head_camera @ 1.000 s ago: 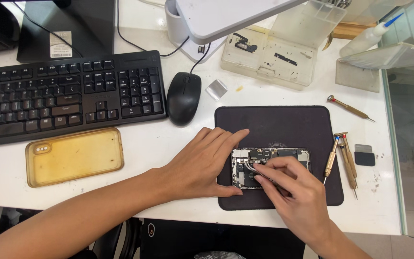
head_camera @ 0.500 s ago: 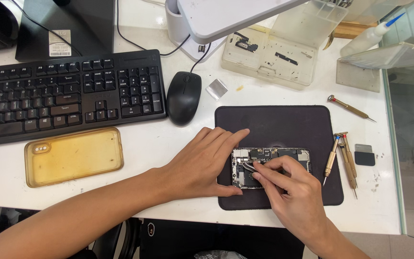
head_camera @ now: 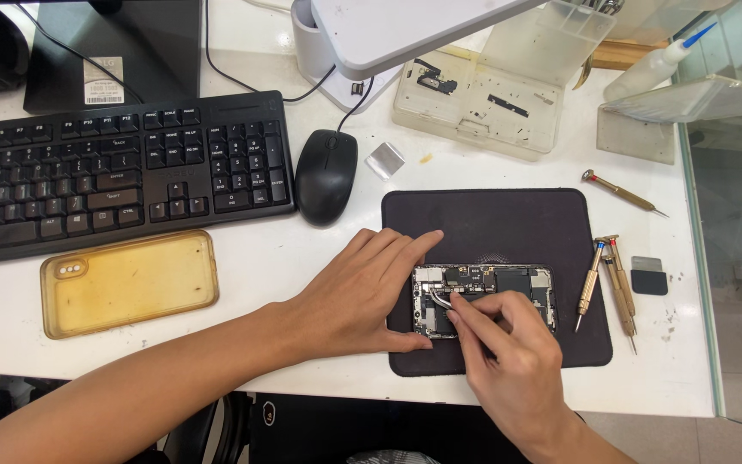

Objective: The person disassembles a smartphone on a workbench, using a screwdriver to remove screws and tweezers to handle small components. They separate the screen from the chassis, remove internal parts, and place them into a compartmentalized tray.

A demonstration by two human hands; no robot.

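An opened phone with its circuit boards showing lies on a black mat near the desk's front edge. My left hand rests flat on the mat's left part and steadies the phone's left end, thumb along its lower corner. My right hand comes from below and pinches thin metal tweezers, whose tips touch the phone's insides near its left end. The phone's lower middle is hidden under my right fingers.
Several small screwdrivers lie at the mat's right edge, another beyond it. A yellowed phone case, a black keyboard, a black mouse, a clear parts tray and a small dark pad share the white desk.
My right hand has shifted slightly left over the phone, bringing the tweezers' tips closer to its left end. My left hand has stayed put.
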